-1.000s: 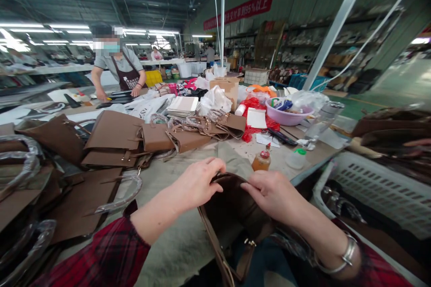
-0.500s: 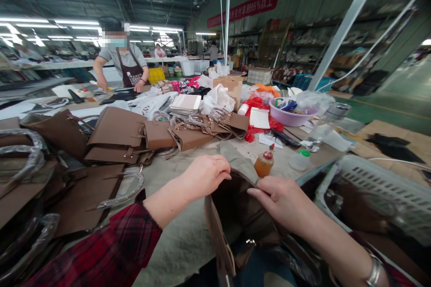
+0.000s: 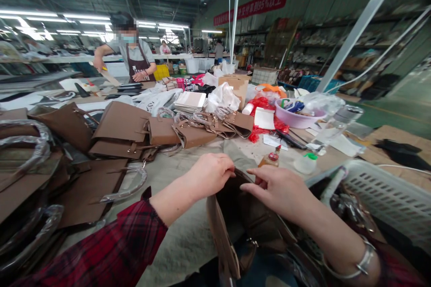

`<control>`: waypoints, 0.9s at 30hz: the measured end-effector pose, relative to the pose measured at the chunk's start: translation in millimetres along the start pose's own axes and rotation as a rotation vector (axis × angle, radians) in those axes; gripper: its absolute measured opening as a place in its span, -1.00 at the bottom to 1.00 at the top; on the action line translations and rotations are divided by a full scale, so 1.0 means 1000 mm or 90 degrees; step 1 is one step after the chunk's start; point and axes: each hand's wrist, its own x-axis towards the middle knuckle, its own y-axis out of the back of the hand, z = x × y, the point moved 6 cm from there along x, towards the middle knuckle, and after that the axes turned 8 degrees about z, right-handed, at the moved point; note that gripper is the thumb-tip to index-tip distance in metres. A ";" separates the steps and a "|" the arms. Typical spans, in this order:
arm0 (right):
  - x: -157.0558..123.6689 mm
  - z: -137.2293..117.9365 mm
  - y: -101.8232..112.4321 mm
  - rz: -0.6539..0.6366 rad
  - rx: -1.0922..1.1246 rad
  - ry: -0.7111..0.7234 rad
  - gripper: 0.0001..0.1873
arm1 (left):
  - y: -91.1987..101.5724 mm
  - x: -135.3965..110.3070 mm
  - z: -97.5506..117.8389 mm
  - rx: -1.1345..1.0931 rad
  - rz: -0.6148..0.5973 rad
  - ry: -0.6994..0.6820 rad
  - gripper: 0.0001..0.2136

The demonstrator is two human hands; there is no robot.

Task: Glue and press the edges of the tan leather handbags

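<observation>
A dark brown handbag [image 3: 242, 219] stands open at the near edge of the table, right in front of me. My left hand [image 3: 210, 175] is closed on the bag's top rim at its left side. My right hand [image 3: 278, 190] pinches the rim at the right, fingers pressed on the leather. Both sleeves are red plaid, and a silver bracelet [image 3: 357, 264] sits on my right wrist. A small amber bottle with a red cap [image 3: 271, 159] stands just beyond my right hand.
Several flat brown bags [image 3: 121, 130] with plastic-wrapped handles lie across the table's left and middle. A pink bowl [image 3: 298, 116], papers and a white basket [image 3: 387, 197] are at the right. A person in an apron [image 3: 134, 58] works at the far side.
My hands and the bag have stayed almost where they were, the right hand shifting slightly left along the rim. The view has tilted, and the person opposite has lifted a flat piece.
</observation>
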 end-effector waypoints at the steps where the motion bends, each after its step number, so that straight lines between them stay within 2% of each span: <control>1: 0.004 -0.004 -0.002 -0.008 -0.007 0.008 -0.71 | -0.001 0.000 0.000 0.009 0.005 0.005 -0.93; 6: 0.015 -0.013 -0.010 -0.031 -0.045 0.029 -0.67 | -0.004 0.001 -0.001 0.023 0.006 0.030 -0.90; 9: 0.017 -0.012 -0.013 -0.031 -0.068 0.011 -0.67 | -0.002 0.000 -0.003 -0.005 0.000 0.080 -0.94; 13: 0.017 -0.008 -0.014 -0.015 -0.039 -0.004 -0.70 | 0.002 -0.010 -0.011 -0.035 -0.064 0.170 -0.54; 15: 0.017 -0.008 -0.015 -0.008 -0.016 0.001 -0.70 | 0.004 -0.015 -0.013 -0.031 -0.095 0.178 -0.47; 22: 0.016 -0.007 -0.015 -0.020 -0.001 -0.001 -0.69 | 0.009 -0.016 -0.006 0.006 -0.065 0.056 -0.73; 25: 0.016 -0.005 -0.012 -0.025 -0.001 0.002 -0.67 | 0.007 -0.017 -0.008 -0.033 -0.051 0.119 -0.80; 27: 0.017 -0.003 -0.010 -0.011 0.023 0.002 -0.74 | 0.005 -0.017 -0.010 -0.076 -0.039 0.174 -0.80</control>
